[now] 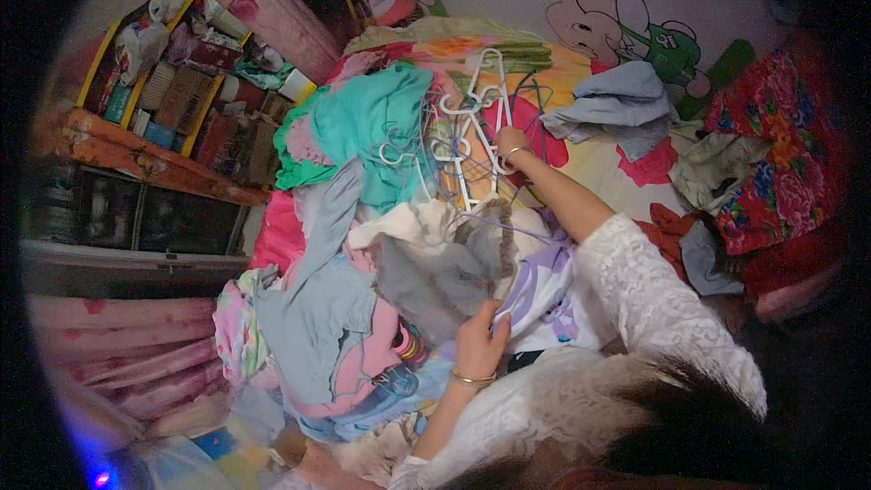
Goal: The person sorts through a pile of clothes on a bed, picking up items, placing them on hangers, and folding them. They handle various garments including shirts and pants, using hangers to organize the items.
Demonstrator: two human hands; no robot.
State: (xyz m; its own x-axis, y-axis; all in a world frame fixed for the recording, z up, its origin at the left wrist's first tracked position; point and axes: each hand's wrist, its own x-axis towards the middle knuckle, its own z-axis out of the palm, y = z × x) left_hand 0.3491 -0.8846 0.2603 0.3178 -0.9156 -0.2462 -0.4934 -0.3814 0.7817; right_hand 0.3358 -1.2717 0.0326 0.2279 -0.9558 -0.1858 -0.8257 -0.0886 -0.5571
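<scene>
A bed sheet in yellow and orange print [581,73] lies heaped with clothes, between a pale wall with a painted cartoon figure [581,25] and yellow-edged shelves [195,118]. On the heap, a slim white plastic hanger [505,100] points its narrow rounded end wallward, long axis nearly upright in view. The right hand [513,142] curls against it; the left hand [479,345] meets a lavender-and-white cloth garment [544,277]. Whether either is clamped, I cannot tell.

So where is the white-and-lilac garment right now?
In the head view, the white-and-lilac garment lies right of centre, just beyond the left hand, with a dark grey garment on its left.
</scene>
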